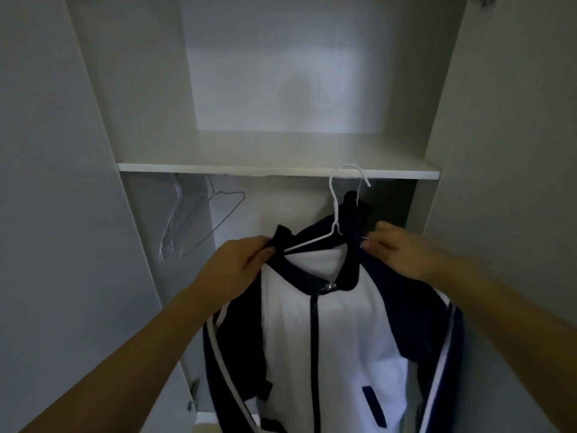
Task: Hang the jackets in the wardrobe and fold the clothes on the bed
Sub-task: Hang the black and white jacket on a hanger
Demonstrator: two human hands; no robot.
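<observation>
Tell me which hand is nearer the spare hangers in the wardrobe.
Left. The left hand grips the jacket collar just right of the spare hangers; the right hand is farther right.

A navy-and-white zipped jacket (337,332) hangs lower centre on a white wire hanger (335,214). The hanger's hook sits just under the wardrobe (274,170) shelf.

Jacket (343,332) hem below the frame edge; rail perhaps behind shelf (278,170).

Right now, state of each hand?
Left hand: grips the collar of the navy-and-white jacket.
Right hand: pinches the jacket's right shoulder beside the white hanger.
</observation>
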